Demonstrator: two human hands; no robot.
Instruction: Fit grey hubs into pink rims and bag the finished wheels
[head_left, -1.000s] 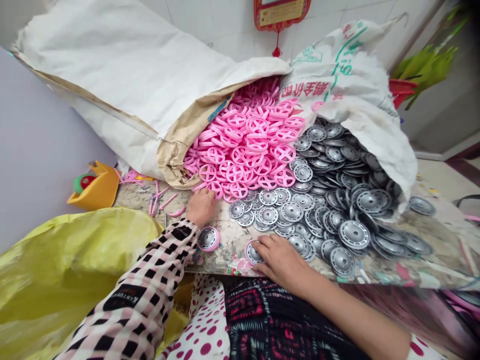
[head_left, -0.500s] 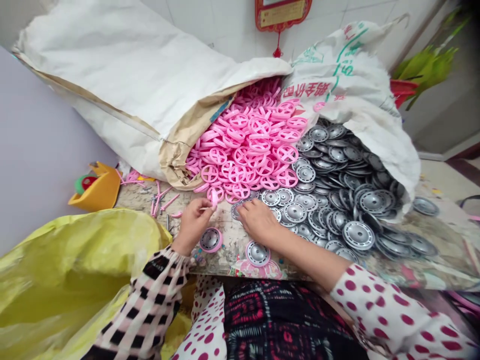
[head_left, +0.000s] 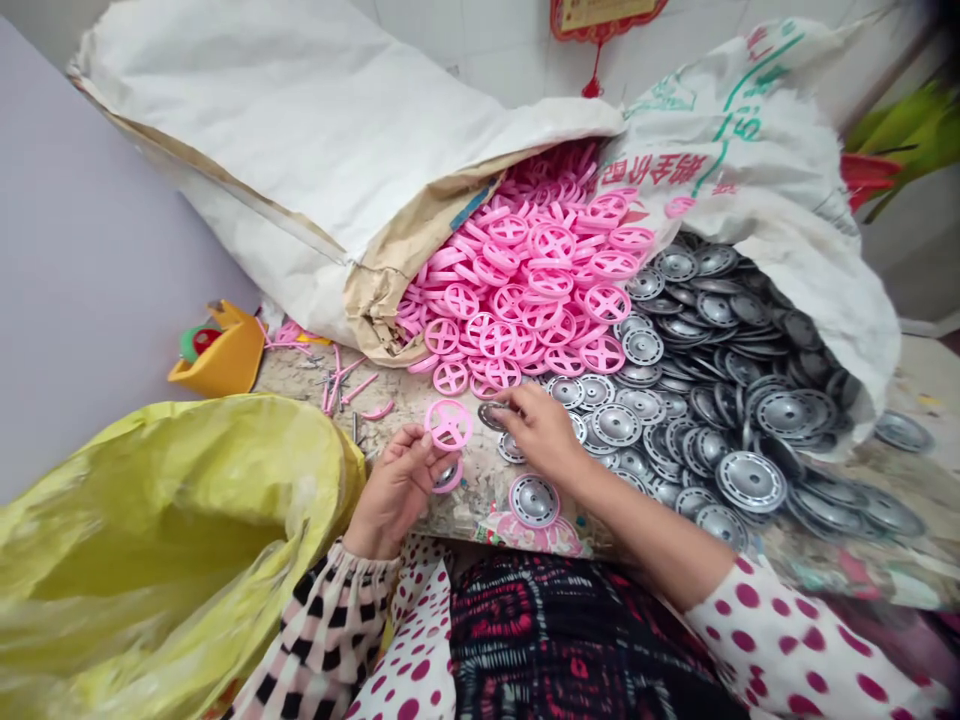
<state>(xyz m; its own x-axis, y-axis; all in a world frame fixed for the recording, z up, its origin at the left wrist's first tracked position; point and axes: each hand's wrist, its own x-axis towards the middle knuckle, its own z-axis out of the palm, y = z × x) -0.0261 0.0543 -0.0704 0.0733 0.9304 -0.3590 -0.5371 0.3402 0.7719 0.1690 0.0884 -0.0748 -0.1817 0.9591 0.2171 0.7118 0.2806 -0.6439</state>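
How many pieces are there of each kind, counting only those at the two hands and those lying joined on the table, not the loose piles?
Pink wheel in the left hand: 1
Grey disc at the right hand: 1
Joined wheels, grey set in pink, one partly hidden: 2
Total: 4

Pink rings [head_left: 551, 241] look glossy plastic — grey discs [head_left: 751, 481], metallic.

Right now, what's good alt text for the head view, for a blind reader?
A person's left hand holds a pink four-spoked wheel while the right hand touches a grey hubcap-like disc over a worn tabletop. Behind, pink wheels and grey discs spill from two white sacks; a yellow bag gapes at left.
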